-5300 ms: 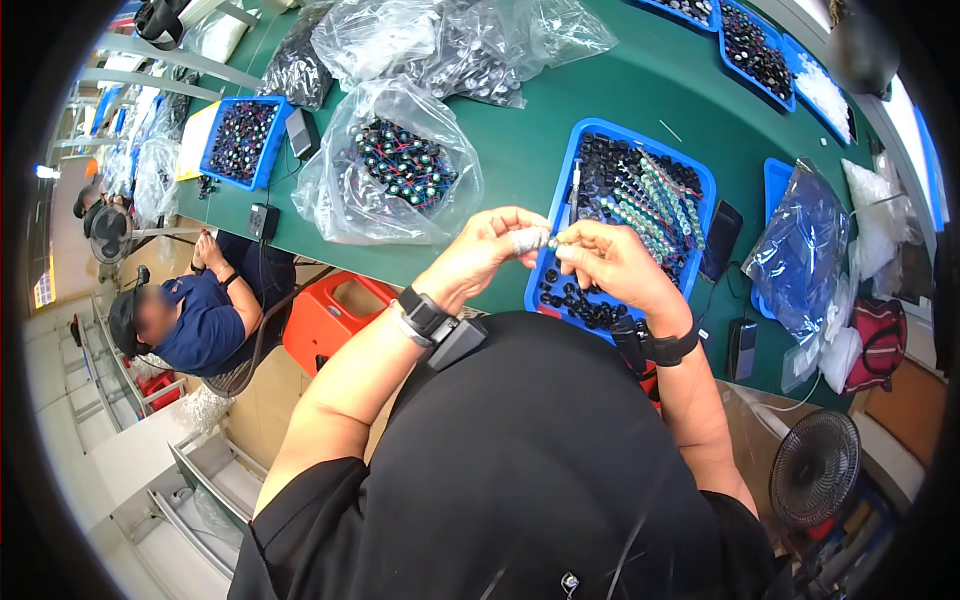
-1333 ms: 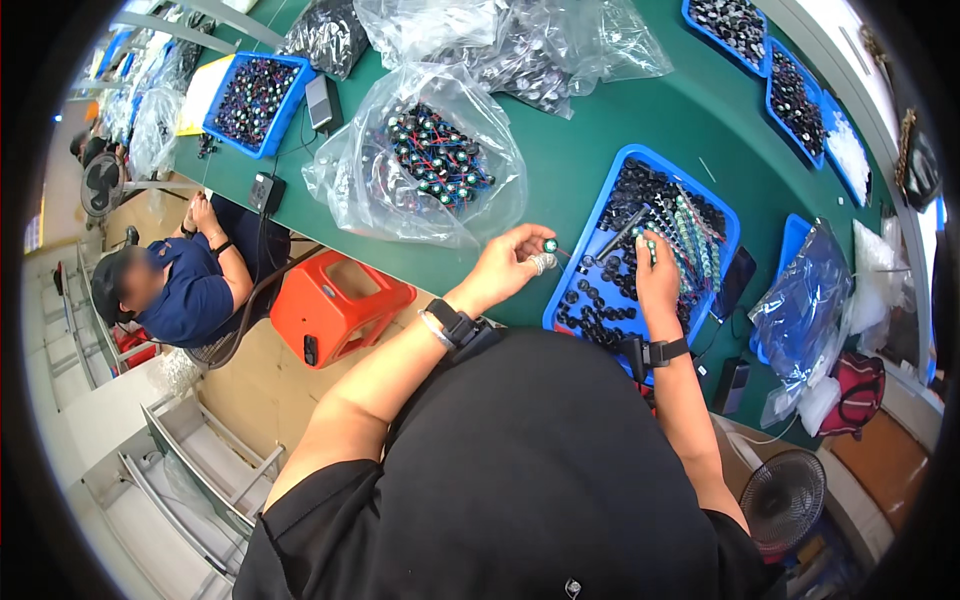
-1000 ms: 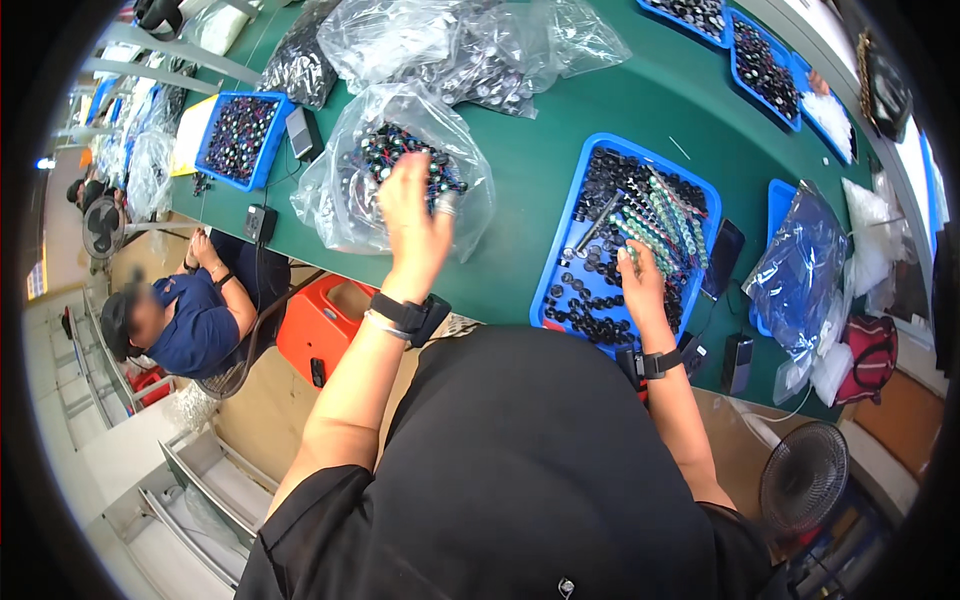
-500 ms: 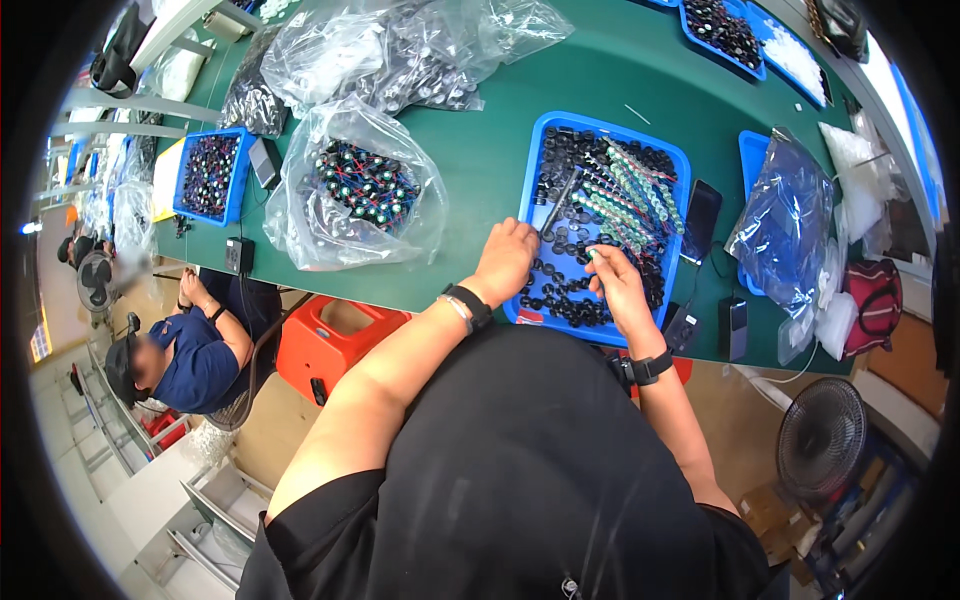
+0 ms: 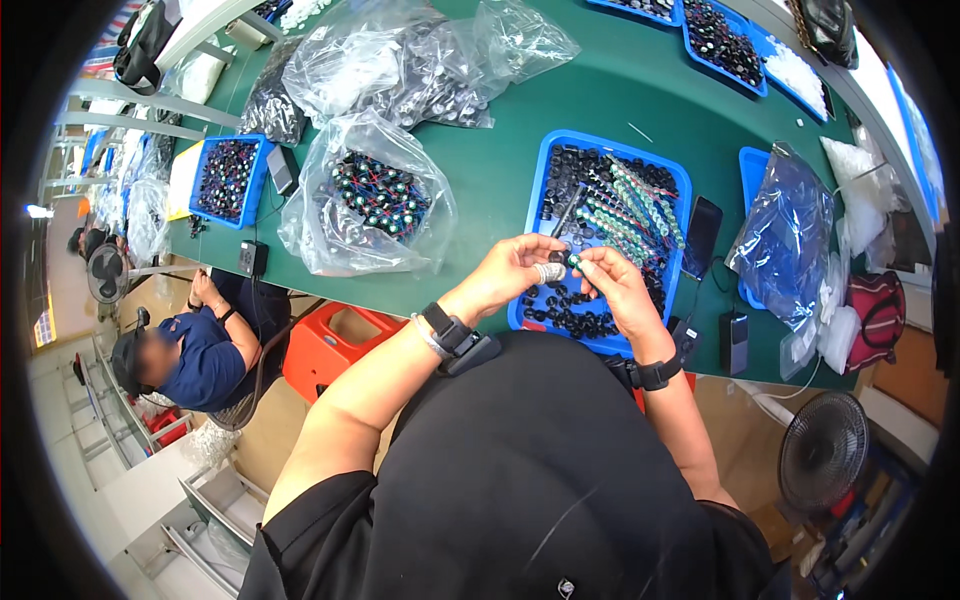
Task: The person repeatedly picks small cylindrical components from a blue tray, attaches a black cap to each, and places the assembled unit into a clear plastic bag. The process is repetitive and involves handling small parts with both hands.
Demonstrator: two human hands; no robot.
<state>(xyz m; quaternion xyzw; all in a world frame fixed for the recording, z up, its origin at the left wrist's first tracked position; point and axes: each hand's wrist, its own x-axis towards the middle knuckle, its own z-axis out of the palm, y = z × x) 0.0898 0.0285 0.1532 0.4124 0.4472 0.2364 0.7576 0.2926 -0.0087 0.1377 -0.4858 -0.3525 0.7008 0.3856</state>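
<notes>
— How are the grips standing?
— The left grip (image 5: 512, 274) is pinching a black cap (image 5: 557, 257); the right grip (image 5: 619, 290) is clamping a green bead (image 5: 574, 261) just right of that cap, over the blue tray (image 5: 541, 175).
— Which way is the bead pointing?
— Its long axis isn't showing. Beyond the right grip, green strips (image 5: 648, 207) are slanting far-left to near-right.
</notes>
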